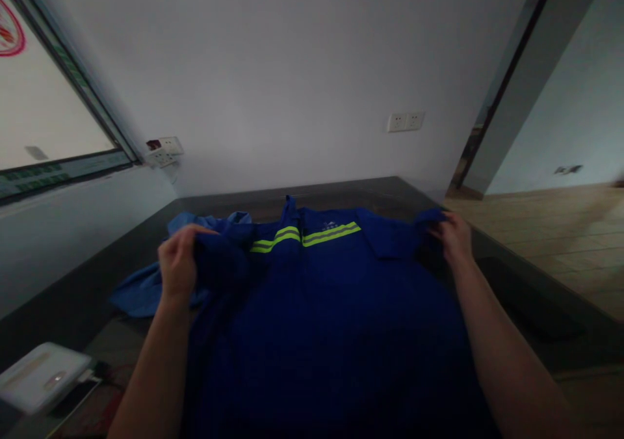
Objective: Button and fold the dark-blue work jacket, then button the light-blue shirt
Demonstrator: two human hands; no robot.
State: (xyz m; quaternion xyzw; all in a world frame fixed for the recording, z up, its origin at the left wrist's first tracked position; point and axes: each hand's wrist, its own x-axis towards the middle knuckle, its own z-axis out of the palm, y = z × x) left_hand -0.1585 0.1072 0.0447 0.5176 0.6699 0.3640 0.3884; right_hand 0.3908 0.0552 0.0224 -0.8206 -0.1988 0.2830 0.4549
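I saw the dark table (341,195) carrying a dark blue shirt (322,322) spread flat between my arms, collar away from me. A lighter blue garment (141,289) lay beneath its left side. My left hand (178,266) gripped the shirt's left shoulder fabric, bunched up; my right hand (453,237) pinched the right shoulder.

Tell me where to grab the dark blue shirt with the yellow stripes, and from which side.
Take the dark blue shirt at its two shoulder corners, one from each outer side, where the left hand and right hand pinch it. It lies spread flat on the table, collar on the far side, so those edges probably give loose fabric to pinch.
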